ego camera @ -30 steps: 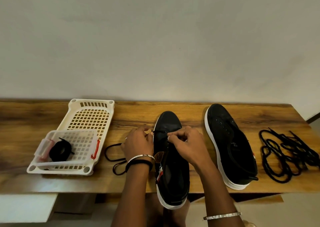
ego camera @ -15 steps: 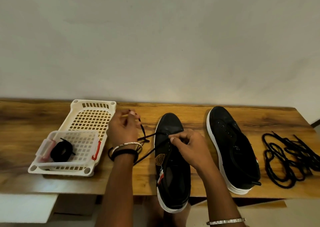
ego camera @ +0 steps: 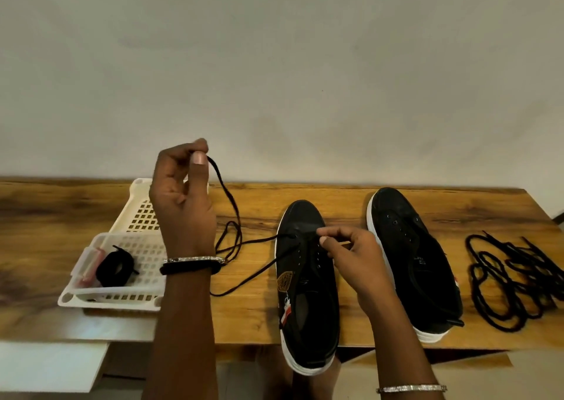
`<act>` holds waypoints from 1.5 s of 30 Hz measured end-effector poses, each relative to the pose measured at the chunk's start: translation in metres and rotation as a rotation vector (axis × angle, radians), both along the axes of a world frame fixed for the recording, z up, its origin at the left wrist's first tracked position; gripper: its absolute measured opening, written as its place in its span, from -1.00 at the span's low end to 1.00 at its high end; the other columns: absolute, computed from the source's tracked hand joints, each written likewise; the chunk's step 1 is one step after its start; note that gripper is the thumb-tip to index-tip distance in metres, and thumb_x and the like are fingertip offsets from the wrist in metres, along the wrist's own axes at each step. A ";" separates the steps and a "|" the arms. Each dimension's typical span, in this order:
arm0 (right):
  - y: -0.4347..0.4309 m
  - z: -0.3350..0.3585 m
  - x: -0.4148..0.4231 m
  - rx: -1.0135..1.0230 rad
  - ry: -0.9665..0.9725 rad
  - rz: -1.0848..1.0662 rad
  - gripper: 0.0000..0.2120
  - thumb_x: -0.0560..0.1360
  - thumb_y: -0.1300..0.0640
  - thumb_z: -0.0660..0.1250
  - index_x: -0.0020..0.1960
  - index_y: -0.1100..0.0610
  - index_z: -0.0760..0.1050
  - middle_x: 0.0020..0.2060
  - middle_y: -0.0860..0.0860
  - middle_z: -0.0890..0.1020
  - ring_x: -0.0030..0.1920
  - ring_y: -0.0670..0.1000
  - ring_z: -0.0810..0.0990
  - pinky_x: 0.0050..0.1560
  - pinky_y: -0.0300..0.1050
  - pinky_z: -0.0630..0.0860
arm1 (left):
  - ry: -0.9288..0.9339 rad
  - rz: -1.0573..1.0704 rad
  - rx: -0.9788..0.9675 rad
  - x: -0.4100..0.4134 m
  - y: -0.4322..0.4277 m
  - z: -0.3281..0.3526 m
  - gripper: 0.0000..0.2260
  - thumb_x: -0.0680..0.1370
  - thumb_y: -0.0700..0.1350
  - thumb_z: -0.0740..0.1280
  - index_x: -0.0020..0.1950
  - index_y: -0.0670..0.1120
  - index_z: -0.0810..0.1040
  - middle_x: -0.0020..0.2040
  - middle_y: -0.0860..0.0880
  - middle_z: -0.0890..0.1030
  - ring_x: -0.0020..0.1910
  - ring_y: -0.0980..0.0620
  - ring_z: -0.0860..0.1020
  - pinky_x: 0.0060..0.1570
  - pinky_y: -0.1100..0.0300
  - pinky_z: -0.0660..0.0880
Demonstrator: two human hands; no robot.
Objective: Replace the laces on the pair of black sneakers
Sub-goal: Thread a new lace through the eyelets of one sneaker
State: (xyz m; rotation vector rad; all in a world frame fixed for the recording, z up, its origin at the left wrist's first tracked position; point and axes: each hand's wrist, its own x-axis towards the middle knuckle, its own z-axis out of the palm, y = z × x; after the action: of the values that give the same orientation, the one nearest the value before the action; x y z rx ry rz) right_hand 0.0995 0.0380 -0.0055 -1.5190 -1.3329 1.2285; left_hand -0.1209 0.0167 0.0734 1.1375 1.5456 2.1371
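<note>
- The wooden counter (ego camera: 61, 216) runs the full width of the view, against a pale wall.
- A white lattice basket (ego camera: 139, 213) sits at its left, with a smaller clear tray (ego camera: 146, 280) set in its near end.
- The near sneaker (ego camera: 308, 308) lies mid-counter, toe to the wall, heel overhanging the front edge.
- The second sneaker (ego camera: 418, 265) lies just to its right, angled, with its eyelets showing.
- A heap of loose laces (ego camera: 512, 280) lies at the far right of the counter.
- The left hand (ego camera: 183, 204) is held high over the basket, its thumb and fingers clamped on one end of the lace (ego camera: 232, 210).
- The right hand (ego camera: 354, 256) rests over the near sneaker, its fingers pinched together on the lace at the front eyelets.
- The lace runs from the front eyelets leftward, looping over the counter.
- A coiled lace (ego camera: 114, 268) lies in the tray.
</note>
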 end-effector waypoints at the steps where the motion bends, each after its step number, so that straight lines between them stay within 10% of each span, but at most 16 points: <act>1: 0.000 0.001 0.002 -0.004 -0.003 -0.023 -0.84 0.57 0.22 0.38 0.04 0.00 0.67 -0.05 -0.10 0.68 -0.12 -0.14 0.63 -0.28 -0.40 0.49 | -0.085 -0.061 0.018 0.001 -0.001 0.002 -0.93 0.65 -0.19 0.25 0.09 -0.10 0.52 -0.02 -0.08 0.67 0.03 -0.05 0.64 0.12 0.04 0.53; 7: 0.001 0.004 -0.005 0.101 -0.065 -0.089 -0.85 0.55 0.18 0.40 -0.01 -0.06 0.68 -0.12 -0.16 0.68 -0.13 -0.14 0.64 -0.15 -0.26 0.58 | -0.258 -0.011 -0.055 -0.019 -0.010 0.005 -0.94 0.64 -0.09 0.28 0.05 0.00 0.55 -0.36 0.00 0.45 -0.48 0.11 0.33 -0.49 0.26 0.30; 14: -0.002 -0.001 -0.023 0.178 -0.265 0.150 -0.86 0.55 0.16 0.41 0.01 -0.07 0.64 -0.12 -0.21 0.64 -0.11 -0.27 0.58 -0.14 -0.38 0.51 | 0.108 0.183 -0.610 -0.034 -0.013 -0.029 -0.86 0.54 0.04 0.40 -0.02 0.00 0.64 -0.23 -0.02 0.62 -0.12 -0.05 0.61 0.03 -0.04 0.54; 26: -0.004 0.003 -0.031 0.301 -0.352 0.168 -0.86 0.51 0.06 0.44 0.02 -0.16 0.64 -0.01 -0.21 0.61 0.11 -0.10 0.53 0.14 -0.06 0.53 | -0.036 0.089 -0.044 -0.052 -0.043 0.065 -0.83 0.59 0.12 0.26 0.07 0.09 0.55 -0.25 0.10 0.57 -0.49 0.14 0.33 -0.51 0.27 0.24; 35: -0.016 0.011 -0.058 0.361 -0.712 0.397 -0.77 0.58 0.00 0.30 0.21 -0.17 0.57 0.21 -0.24 0.53 0.39 -0.12 0.29 0.33 -0.02 0.06 | -0.112 -0.188 -0.360 -0.008 -0.014 0.015 -0.93 0.58 -0.09 0.38 -0.02 -0.07 0.63 -0.13 -0.04 0.71 -0.48 0.08 0.40 -0.49 0.31 0.35; 45: -0.014 0.010 -0.105 0.391 -1.186 0.677 -0.75 0.62 0.12 0.26 0.22 -0.06 0.62 0.14 0.01 0.66 0.28 0.12 0.48 0.33 0.22 0.20 | -0.302 -0.147 -0.502 0.009 -0.005 -0.040 -0.96 0.58 -0.14 0.37 -0.02 -0.10 0.61 -0.19 -0.03 0.71 -0.38 0.17 0.60 -0.40 0.38 0.47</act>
State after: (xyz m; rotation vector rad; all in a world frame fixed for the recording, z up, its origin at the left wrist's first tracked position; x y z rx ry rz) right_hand -0.0059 0.0236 0.0046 -1.5552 -2.8126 0.2094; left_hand -0.1120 0.0115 0.0332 0.6976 1.6599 1.6017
